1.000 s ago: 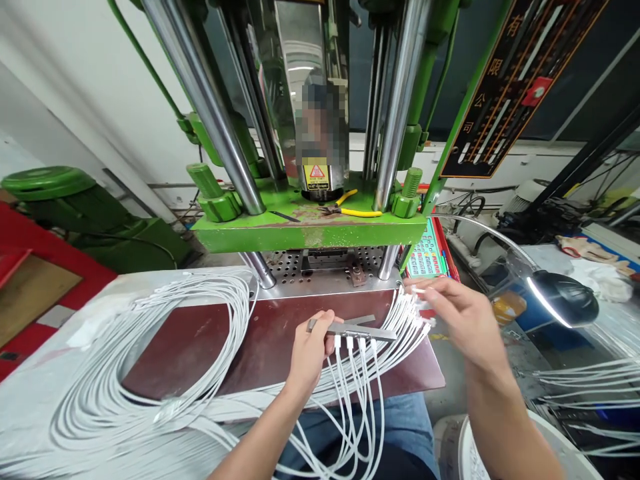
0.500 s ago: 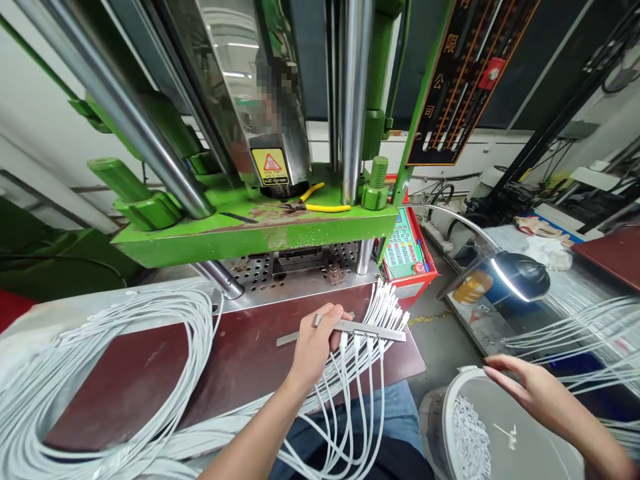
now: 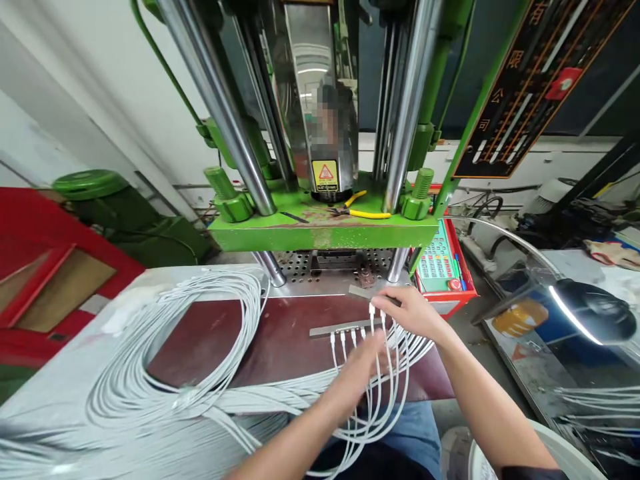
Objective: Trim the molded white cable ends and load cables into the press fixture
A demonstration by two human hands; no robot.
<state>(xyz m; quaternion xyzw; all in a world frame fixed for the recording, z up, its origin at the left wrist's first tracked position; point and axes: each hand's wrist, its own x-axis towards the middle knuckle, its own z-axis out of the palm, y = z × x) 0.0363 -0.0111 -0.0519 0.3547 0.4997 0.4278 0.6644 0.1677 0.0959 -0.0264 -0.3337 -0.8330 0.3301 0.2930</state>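
My right hand [image 3: 413, 310] is closed on a metal bar [image 3: 361, 292] at the back edge of the brown board [image 3: 280, 333]. White cable ends [image 3: 373, 310] hang from that bar. My left hand [image 3: 367, 363] is lower and blurred, beside a second metal bar [image 3: 325, 330] with several white cable connectors [image 3: 343, 339] along it. What its fingers hold, if anything, is not clear. The cables loop down toward my lap.
A green press [image 3: 320, 237] stands behind the board, with yellow-handled pliers [image 3: 370, 214] on its plate. Coiled white cables [image 3: 110, 373] lie at left. A red control box [image 3: 463, 267], a lamp [image 3: 595, 310] and a bin [image 3: 555, 443] are at right.
The view has turned left. My right hand has come from above the bin to a bar over the board. My left hand has let go of its bar and moved lower.
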